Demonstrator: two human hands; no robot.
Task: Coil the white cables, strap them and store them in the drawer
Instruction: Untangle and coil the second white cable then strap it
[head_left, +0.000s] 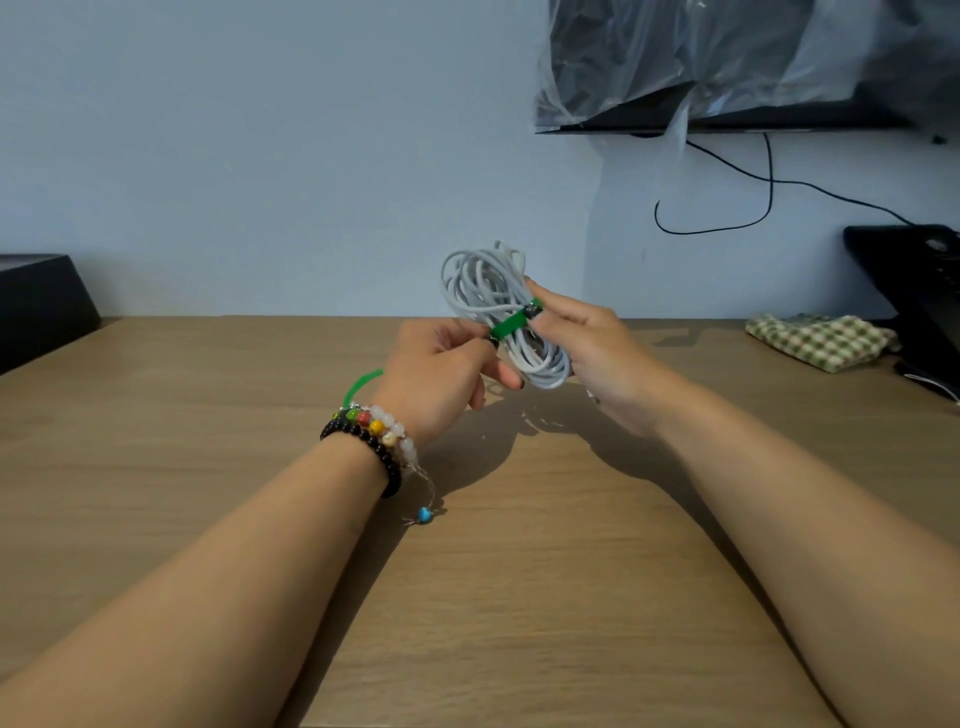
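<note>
Head view, frame centre: we hold the coiled white cable (498, 312) above the tabletop (519, 571); left hand (441, 369) and right hand (582, 343) pinch the green strap (511, 326), seemingly unfastened. Drawer storage remains.

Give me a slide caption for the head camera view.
Both hands wrap a green strap around a coiled white cable.

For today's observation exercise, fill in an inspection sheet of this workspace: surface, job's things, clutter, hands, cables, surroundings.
Surface: wooden desk, bare in front.
Job's things: coiled white cable held above the desk, green strap across its middle; drawer not seen.
Clutter: checked cloth at right; black box at left.
Hands: left hand pinches the strap; right hand grips the coil.
Cables: black cable hanging on the wall.
Surroundings: plastic-wrapped monitor, pale wall.
</note>
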